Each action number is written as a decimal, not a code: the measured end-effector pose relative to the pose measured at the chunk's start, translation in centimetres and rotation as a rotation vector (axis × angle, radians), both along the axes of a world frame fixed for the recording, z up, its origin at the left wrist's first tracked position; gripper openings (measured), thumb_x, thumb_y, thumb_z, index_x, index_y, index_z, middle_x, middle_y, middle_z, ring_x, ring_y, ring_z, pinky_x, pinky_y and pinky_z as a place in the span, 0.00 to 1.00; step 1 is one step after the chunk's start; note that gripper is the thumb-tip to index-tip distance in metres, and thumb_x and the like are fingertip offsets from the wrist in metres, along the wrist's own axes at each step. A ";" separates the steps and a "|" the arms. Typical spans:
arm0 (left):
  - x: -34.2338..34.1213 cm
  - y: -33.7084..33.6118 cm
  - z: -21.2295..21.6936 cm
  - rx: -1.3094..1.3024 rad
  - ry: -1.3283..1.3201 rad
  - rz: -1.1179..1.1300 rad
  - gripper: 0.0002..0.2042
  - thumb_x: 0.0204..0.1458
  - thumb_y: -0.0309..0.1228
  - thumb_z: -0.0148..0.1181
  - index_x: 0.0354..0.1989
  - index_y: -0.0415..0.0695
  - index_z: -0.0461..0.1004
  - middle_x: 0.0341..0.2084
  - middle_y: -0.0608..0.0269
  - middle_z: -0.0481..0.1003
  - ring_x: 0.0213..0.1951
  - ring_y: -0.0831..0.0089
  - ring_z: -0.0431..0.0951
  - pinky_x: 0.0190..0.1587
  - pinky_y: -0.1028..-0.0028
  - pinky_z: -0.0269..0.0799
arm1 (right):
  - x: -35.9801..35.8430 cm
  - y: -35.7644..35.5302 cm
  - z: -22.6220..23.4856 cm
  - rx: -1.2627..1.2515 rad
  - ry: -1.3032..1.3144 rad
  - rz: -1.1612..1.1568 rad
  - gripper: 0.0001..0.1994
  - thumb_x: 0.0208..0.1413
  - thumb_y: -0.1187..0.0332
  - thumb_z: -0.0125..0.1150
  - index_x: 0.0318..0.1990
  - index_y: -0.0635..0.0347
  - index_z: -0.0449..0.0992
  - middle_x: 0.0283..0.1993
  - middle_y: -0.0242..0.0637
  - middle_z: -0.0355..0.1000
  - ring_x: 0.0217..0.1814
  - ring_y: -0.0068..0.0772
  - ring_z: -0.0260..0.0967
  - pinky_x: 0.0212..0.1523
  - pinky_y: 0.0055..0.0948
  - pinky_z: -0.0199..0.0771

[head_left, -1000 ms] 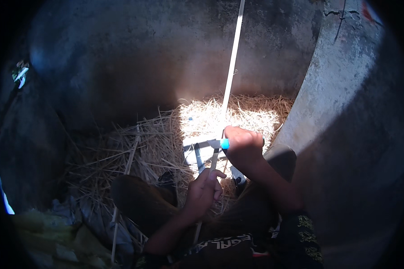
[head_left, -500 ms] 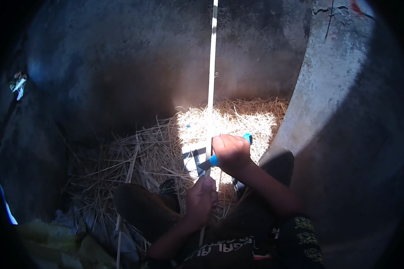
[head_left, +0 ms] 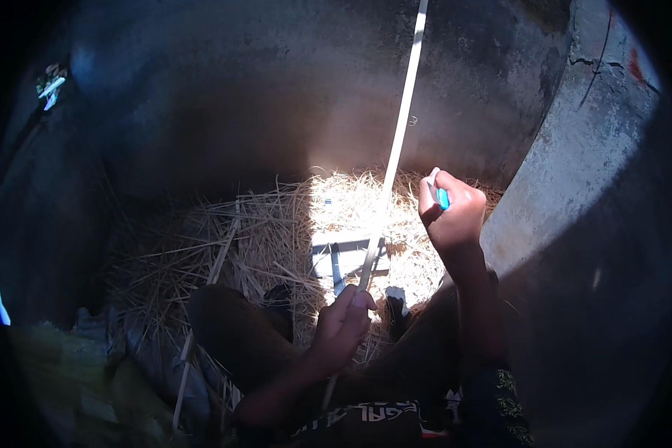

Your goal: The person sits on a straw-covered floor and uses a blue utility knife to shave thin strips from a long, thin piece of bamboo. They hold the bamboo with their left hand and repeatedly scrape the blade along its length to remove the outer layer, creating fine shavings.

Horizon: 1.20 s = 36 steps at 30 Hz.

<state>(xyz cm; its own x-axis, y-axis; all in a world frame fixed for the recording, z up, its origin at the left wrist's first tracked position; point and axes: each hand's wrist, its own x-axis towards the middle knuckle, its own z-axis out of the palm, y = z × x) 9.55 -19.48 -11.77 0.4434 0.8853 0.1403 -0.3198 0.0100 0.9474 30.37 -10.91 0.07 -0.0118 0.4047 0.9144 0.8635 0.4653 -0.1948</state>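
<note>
A long, pale, thin strip of what looks like bamboo or wood [head_left: 401, 134] rises from my lap past the top of the view, leaning to the right. Around its lower part, my left hand [head_left: 342, 328] is closed in a fist, thumb along the strip. My right hand [head_left: 455, 216] is lifted to the right of the strip, apart from it. It is wrapped round a knife with a blue handle [head_left: 443, 198]; part of its pale blade shows by the fingers, and the rest is hidden.
Pale shavings [head_left: 265, 231] cover the floor before me, brightly sunlit in the middle. A light, flat block [head_left: 377, 255] lies between my bent legs. A curved grey wall [head_left: 224, 112] encloses the space. Yellowish cloth [head_left: 67, 373] is at the lower left.
My right hand with the knife has moved up and right, off the strip. The strip's upper end now leans further right; my left hand still grips it. The view has shifted slightly.
</note>
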 end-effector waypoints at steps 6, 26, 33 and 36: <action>-0.2 0.4 0.2 -0.154 -0.056 -0.034 0.15 0.71 0.42 0.41 0.38 0.44 0.65 0.16 0.73 0.59 0.17 0.85 0.56 0.19 0.79 0.52 | -4.4 -1.7 -6.0 -0.250 -0.379 0.033 0.09 0.45 0.66 0.62 0.21 0.55 0.68 0.19 0.34 0.70 0.18 0.37 0.73 0.16 0.35 0.68; 2.0 -0.9 1.1 -0.088 0.030 -0.064 0.15 0.70 0.45 0.41 0.37 0.47 0.62 0.15 0.74 0.57 0.14 0.85 0.52 0.16 0.80 0.50 | 2.6 2.4 2.5 -0.200 -0.367 -0.228 0.07 0.42 0.71 0.69 0.28 0.57 0.75 0.25 0.43 0.75 0.30 0.50 0.76 0.29 0.44 0.74; 2.3 -1.9 1.1 -0.210 0.026 -0.170 0.15 0.70 0.45 0.42 0.34 0.48 0.60 0.15 0.73 0.56 0.14 0.84 0.50 0.16 0.79 0.49 | 7.1 6.4 5.6 -0.081 -0.219 -0.434 0.03 0.47 0.68 0.64 0.27 0.57 0.79 0.25 0.46 0.77 0.30 0.51 0.79 0.32 0.46 0.79; 2.6 -2.2 1.4 -0.172 0.052 -0.195 0.15 0.71 0.44 0.41 0.34 0.48 0.60 0.15 0.73 0.55 0.15 0.84 0.50 0.17 0.78 0.49 | 9.6 7.2 8.4 -0.020 -0.088 -0.561 0.05 0.50 0.67 0.62 0.31 0.56 0.81 0.27 0.47 0.78 0.32 0.53 0.79 0.34 0.47 0.80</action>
<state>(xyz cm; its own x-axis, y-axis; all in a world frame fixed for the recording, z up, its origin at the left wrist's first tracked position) 12.19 -21.69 -10.40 0.6105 0.7914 -0.0329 -0.2465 0.2294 0.9416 40.02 -3.71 8.47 0.1341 0.3885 0.9116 0.9907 -0.0722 -0.1150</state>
